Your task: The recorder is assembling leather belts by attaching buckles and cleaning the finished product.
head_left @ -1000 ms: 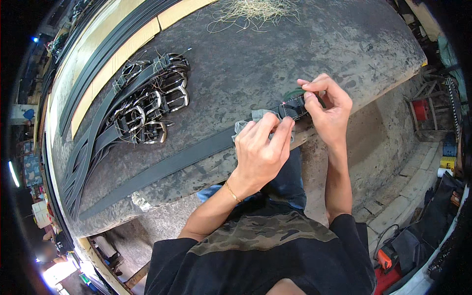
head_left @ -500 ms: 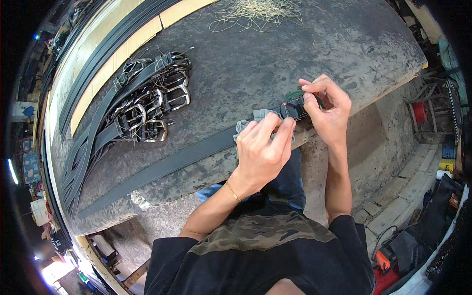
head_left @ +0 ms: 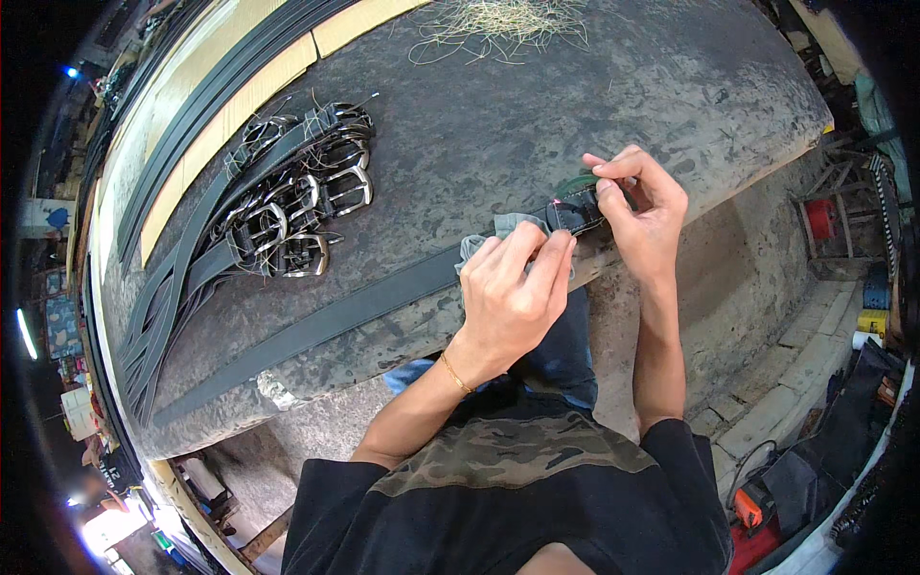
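Observation:
A long black belt strap (head_left: 369, 305) lies along the near edge of the dark worktable, its narrow end to the left. At its right end is a folded black section (head_left: 578, 212) with light stitching along its edge. My left hand (head_left: 508, 292) is closed over the strap beside this section, thumb and forefinger pinched at its near edge. A grey cloth (head_left: 474, 246) shows under that hand. To the right, my right hand (head_left: 644, 206) pinches thumb and fingertips together above the belt end. What either pinch holds is too small to see. A green object (head_left: 579, 182) lies behind the belt end, partly hidden.
Several black belts with silver buckles (head_left: 354, 192) are heaped at the left of the table (head_left: 537, 125). Long black strips (head_left: 225, 105) and tan board (head_left: 220, 144) line the far left. A tangle of pale threads (head_left: 508, 24) lies at the back. An orange-and-black tool (head_left: 752, 505) is at lower right.
My right hand has shifted very slightly to the right, still pinched. The folded belt end has turned a little. My left hand stays nearly where it was.

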`<state>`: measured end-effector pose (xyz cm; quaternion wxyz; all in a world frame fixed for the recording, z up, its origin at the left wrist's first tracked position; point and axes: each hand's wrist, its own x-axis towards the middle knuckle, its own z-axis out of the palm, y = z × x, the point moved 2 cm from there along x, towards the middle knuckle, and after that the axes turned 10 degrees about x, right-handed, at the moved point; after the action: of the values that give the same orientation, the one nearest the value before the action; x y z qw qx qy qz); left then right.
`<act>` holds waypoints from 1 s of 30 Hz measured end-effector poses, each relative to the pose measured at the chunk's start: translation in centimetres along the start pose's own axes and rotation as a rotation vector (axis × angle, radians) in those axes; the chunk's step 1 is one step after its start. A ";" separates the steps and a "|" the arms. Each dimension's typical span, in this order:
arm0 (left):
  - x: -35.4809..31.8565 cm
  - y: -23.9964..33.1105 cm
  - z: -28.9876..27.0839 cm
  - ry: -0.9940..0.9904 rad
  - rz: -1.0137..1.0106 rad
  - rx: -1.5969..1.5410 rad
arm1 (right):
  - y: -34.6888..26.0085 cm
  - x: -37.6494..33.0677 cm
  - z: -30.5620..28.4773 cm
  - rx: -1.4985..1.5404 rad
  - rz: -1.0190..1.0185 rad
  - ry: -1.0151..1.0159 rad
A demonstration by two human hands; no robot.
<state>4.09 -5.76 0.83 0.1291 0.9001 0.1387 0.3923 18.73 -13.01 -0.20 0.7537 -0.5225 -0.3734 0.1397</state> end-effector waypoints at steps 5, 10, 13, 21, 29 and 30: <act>0.0 0.1 -0.3 0.009 -0.010 -0.009 | 0.1 -0.1 0.1 0.024 0.022 0.022; 0.1 0.1 -0.3 0.015 -0.002 -0.027 | 0.0 -0.1 0.3 -0.052 0.011 0.003; 0.0 0.1 -0.2 0.018 -0.002 -0.019 | 0.1 0.0 0.3 -0.082 0.011 -0.001; -0.3 0.0 -0.3 0.036 0.040 -0.043 | 0.2 0.1 -0.5 0.044 0.009 -0.011; -0.6 0.2 -0.5 0.045 0.108 -0.075 | 0.0 0.1 -0.9 0.101 -0.001 -0.107; -0.5 0.2 -0.5 0.050 0.108 -0.077 | 0.0 0.1 -0.9 0.083 -0.009 -0.108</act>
<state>3.38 -6.06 0.87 0.1386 0.8906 0.0781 0.4261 19.42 -13.59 -0.35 0.7539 -0.4810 -0.4098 0.1797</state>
